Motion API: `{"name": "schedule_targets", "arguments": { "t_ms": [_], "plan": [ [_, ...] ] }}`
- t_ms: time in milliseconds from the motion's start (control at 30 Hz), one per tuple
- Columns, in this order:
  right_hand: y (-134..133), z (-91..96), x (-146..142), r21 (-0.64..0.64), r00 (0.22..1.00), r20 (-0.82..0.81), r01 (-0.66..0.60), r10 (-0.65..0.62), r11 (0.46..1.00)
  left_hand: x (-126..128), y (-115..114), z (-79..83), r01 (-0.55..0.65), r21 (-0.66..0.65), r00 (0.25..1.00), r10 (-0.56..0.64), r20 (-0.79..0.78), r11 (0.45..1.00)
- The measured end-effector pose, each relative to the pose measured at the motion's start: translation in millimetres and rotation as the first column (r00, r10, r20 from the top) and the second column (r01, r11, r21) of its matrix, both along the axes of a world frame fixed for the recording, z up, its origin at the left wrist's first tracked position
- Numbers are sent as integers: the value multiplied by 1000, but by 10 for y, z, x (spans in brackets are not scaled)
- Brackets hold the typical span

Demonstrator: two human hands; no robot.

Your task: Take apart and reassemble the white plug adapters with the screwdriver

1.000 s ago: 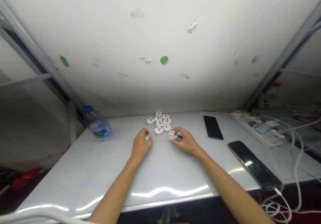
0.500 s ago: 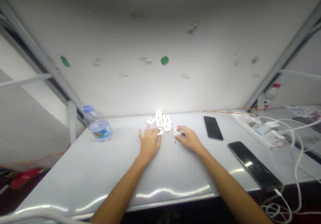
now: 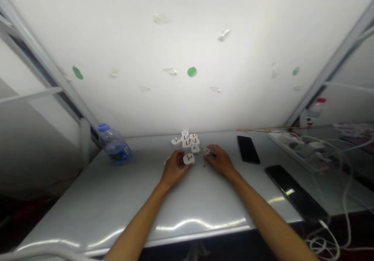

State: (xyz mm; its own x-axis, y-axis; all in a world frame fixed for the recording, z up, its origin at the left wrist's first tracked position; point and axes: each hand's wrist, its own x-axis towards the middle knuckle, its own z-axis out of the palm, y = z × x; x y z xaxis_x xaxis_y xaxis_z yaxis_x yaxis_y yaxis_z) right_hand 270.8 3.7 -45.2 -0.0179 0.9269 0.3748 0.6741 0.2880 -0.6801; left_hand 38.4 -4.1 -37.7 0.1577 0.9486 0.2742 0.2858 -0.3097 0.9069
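My left hand (image 3: pixel 174 168) is closed on a white three-pin plug (image 3: pixel 188 159), its pins turned up toward me. Part of another white piece (image 3: pixel 166 161) shows at the outer side of this hand. In the fingers of my right hand (image 3: pixel 219 160) is a small white plug part with metal pins (image 3: pixel 206 151). A thin rod, perhaps a screwdriver shaft, pokes out by it; its handle is mostly hidden in the palm. Between and beyond both hands lies a cluster of white plugs (image 3: pixel 186 144), pins up. One tiny dark piece, maybe a screw (image 3: pixel 204 166), rests near my right fingertips.
A clear bottle with a blue cap (image 3: pixel 114 144) stands at the left. To the right lie two black phones, the smaller (image 3: pixel 248 149) behind the larger (image 3: pixel 296 193). Beyond them is a white power strip (image 3: pixel 295 150) with cables. A white wall (image 3: pixel 187 109) closes the back.
My left hand was spread over a plug on the table; it has now closed around one and tilted it up. My right hand has barely moved. The scene's lighting looks different.
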Motion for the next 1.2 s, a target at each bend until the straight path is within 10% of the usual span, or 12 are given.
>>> {"name": "schedule_targets", "arguments": {
  "t_ms": [433, 1200],
  "plan": [
    [-148, 264, -113, 12, 942, -263, -213, 209, 977, -107, 148, -81, 54, -198, 979, -13, 203, 979],
    [-148, 210, -256, -79, 917, -383, -153, 112, 985, -267, 143, 89, 280, -351, 883, -97, 458, 893]
  ]
}}
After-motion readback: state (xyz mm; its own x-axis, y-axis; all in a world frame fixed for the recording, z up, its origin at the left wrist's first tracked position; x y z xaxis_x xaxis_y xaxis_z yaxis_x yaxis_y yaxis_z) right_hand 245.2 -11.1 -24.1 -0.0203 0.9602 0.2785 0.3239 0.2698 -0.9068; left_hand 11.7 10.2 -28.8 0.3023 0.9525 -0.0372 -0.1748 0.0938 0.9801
